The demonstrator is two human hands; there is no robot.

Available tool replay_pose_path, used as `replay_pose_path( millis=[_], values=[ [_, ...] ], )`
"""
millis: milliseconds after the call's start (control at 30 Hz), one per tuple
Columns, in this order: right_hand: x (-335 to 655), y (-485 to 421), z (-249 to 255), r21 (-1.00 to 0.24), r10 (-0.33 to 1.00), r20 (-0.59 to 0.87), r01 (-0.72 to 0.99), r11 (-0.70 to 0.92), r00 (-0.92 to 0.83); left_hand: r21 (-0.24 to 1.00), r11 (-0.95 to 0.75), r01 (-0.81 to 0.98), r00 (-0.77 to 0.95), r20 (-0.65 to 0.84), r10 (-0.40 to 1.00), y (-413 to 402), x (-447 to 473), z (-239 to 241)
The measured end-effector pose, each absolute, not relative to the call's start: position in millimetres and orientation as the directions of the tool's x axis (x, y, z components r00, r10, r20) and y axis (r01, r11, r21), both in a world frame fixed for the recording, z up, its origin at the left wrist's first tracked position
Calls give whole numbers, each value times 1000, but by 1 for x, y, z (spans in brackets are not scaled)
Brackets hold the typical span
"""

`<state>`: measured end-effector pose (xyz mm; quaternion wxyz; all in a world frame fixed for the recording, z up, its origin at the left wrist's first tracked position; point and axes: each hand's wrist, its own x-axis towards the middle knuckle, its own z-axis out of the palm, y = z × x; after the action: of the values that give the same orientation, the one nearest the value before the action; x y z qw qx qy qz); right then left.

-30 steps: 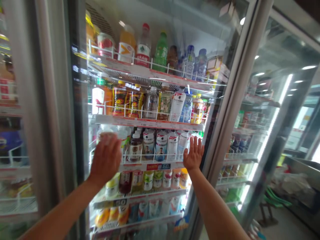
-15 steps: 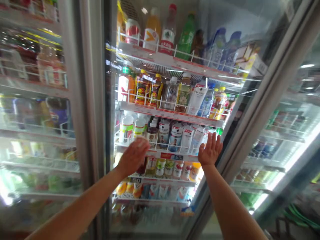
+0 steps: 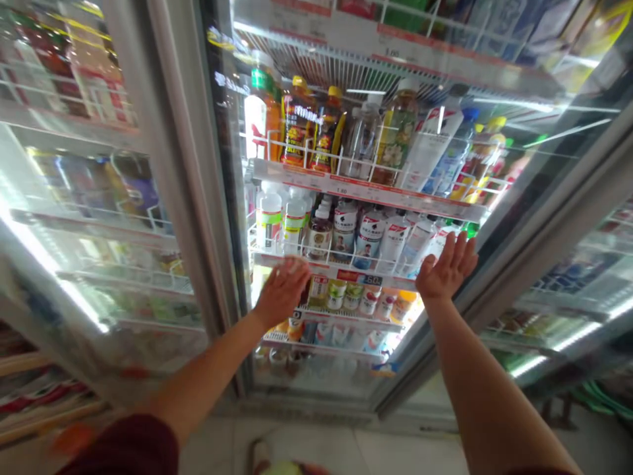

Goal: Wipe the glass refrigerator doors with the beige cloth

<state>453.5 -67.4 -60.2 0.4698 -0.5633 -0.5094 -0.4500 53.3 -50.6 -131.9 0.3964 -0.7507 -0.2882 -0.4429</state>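
Note:
Both my arms reach forward toward a glass-door drinks cooler (image 3: 341, 386). My left hand (image 3: 283, 290) is raised in front of the lower shelves, fingers extended, holding nothing. Near it, behind the glass, stand a dark-labelled bottle (image 3: 319, 234) and a clear bottle with a green and white label (image 3: 270, 224). My right hand (image 3: 446, 269) is up with its fingers spread, in front of the right part of the same shelves, near white-labelled bottles (image 3: 395, 237). Whether either hand touches the glass I cannot tell.
A metal door frame (image 3: 185, 165) rises left of the middle section, and another (image 3: 499, 277) slants along its right. Further bottles stand behind glass on the left (image 3: 84, 72). Below lies a tiled floor (image 3: 395, 448). A wooden-edged rack (image 3: 44, 412) shows at lower left.
The view has tilted down and come closer to the cooler; the floor and a dark red sleeve now show. Both hands remain raised with fingers extended, slightly further right in view.

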Motion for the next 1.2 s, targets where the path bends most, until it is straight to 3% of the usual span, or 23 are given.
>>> replay_pose_path(
  millis=[33, 100, 300, 367, 533, 600, 733, 800, 900, 967, 1033, 1100, 1200],
  values=[
    [453, -68, -60, -71, 151, 986, 997, -37, 75, -421, -570, 706, 558, 826, 82, -54, 55, -149],
    [452, -69, -59, -71, 158, 985, 997, -37, 76, -434, -598, 674, 597, 797, 93, -55, 49, -160],
    [454, -69, -59, -37, 139, 989, 998, -48, 43, -87, -475, 876, 171, 975, 138, -29, 17, -100],
    [454, -69, -59, -39, 141, 989, 999, -35, 43, -44, -478, 877, 108, 988, 107, -30, 32, -102],
    [453, -72, -58, -56, 172, 983, 998, -37, 61, -288, -581, 762, 395, 916, 65, -47, 81, -144],
    [452, -72, -57, -60, 177, 982, 997, -57, 70, -292, -598, 746, 393, 918, 43, -46, 86, -137],
    [451, -73, -56, -78, 195, 977, 994, -83, 93, -31, -562, 827, 78, 995, 60, -33, 88, -96],
    [451, -73, -55, -82, 198, 975, 993, -82, 97, 28, -549, 835, 35, 994, 104, -34, 104, -91],
    [449, -74, -54, -93, 221, 969, 993, -71, 107, -93, -591, 801, 198, 973, 115, -48, 145, -118],
    [448, -75, -53, -104, 234, 965, 992, -72, 118, -324, -656, 682, 480, 875, 67, -57, 166, -142],
    [447, -75, -52, -110, 232, 964, 990, -84, 127, -469, -683, 560, 666, 745, 35, -61, 171, -154],
    [446, -75, -52, -114, 223, 966, 989, -97, 133, -468, -685, 558, 680, 731, 54, -57, 156, -149],
    [447, -75, -52, -106, 218, 968, 989, -104, 126, -286, -673, 683, 467, 878, 101, -43, 116, -129]
  ],
)
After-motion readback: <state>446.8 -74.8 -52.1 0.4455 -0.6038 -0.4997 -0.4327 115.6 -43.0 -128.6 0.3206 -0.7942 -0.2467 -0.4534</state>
